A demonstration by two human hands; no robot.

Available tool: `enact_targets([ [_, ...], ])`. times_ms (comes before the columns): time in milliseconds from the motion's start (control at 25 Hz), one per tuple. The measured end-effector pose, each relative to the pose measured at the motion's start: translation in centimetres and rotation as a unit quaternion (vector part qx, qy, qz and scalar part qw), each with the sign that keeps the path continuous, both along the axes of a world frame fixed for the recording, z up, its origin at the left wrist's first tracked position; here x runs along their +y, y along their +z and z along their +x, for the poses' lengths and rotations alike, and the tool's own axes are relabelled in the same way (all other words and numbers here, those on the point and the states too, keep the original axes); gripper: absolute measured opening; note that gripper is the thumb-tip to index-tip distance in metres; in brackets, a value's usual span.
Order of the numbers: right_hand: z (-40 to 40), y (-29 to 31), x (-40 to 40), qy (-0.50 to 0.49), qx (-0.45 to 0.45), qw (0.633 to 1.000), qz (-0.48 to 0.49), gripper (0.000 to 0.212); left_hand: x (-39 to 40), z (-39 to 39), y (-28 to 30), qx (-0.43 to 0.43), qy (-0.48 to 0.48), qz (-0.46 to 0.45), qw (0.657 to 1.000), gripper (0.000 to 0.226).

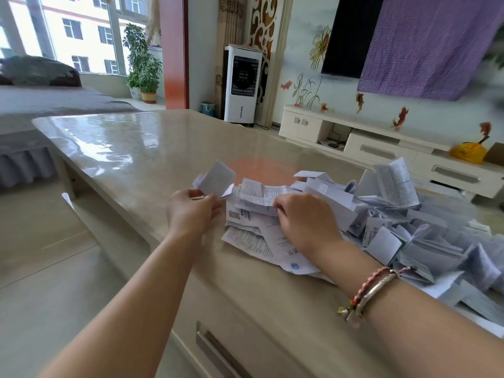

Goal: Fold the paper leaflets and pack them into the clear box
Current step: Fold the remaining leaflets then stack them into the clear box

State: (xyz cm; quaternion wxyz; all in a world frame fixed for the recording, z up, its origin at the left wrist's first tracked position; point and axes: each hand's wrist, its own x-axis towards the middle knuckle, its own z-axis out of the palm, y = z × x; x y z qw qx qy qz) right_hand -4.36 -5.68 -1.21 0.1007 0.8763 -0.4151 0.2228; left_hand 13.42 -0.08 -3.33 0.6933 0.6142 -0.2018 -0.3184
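Two hands busy: our left hand pinches a folded leaflet, right hand grips a sheet in the pile; tugging could scatter neighbours.

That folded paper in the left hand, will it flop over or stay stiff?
The folded leaflet probably stays fairly stiff: it stands upright above the left hand pinching its lower edge. It looks thin and light, so it likely bends easily if pushed.
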Motion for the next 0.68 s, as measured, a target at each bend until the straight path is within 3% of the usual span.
enact_targets([
  [120,-1.6,0.5,1.6,0.004,-0.075,0.997,0.021,0.020,-0.2,0.2,-0.2,-0.101,0.013,0.019,0.995,0.017],
  [320,-5.1,0.3,4.2,-0.017,-0.143,0.985,0.093,0.013,-0.2,-0.1,-0.4,-0.177,0.030,0.050,0.982,0.007],
  [560,-8.6,-1.2,4.5,0.043,-0.339,0.910,0.237,0.014,0.7,-1.4,0.2,-0.320,-0.001,0.078,0.944,0.017],
  [680,-8.9,-1.0,4.2,0.048,-0.374,0.885,0.272,0.009,1.5,-2.7,0.7,-0.336,-0.067,0.053,0.938,0.035],
])
